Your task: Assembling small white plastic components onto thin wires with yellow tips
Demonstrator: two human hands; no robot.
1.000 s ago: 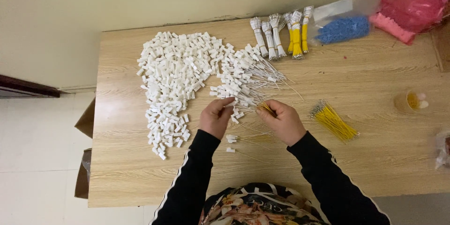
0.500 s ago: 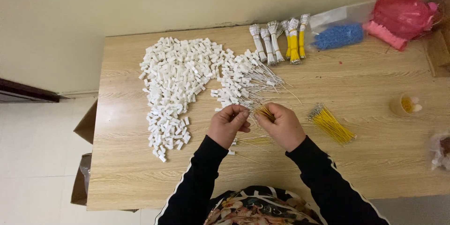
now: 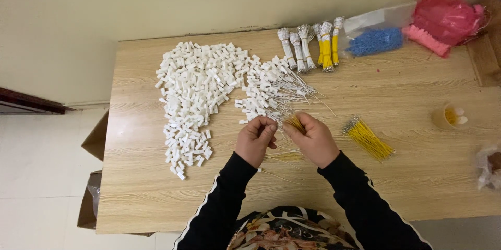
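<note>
While both hands meet over the middle of the wooden table (image 3: pixel 156 203), the right hand (image 3: pixel 313 140) is closed around a small bunch of yellow wires (image 3: pixel 295 123), and the tips of these stick out above the fingers. The left hand (image 3: pixel 254 140) is just beside it, with thumb and fingers pinched together near the ends of the wires; what it pinches is too small to tell. Both arms wear black sleeves with a white stripe.

Beyond the left hand lies a big heap of small white plastic pieces (image 3: pixel 195 88), and next to it a smaller group of white pieces with thin wires already in them (image 3: pixel 271 91) (these reach almost to the hands). A loose bundle of yellow wires (image 3: pixel 368 139) lies on the table to the right of the right hand, near but not touching. At the far edge stand tied bundles of white and yellow wires (image 3: pixel 310 46), then a clear bag with blue parts (image 3: pixel 374 41) and a red plastic bag (image 3: pixel 446 15). A small yellowish cup (image 3: pixel 448 116) stands well apart on the right.
</note>
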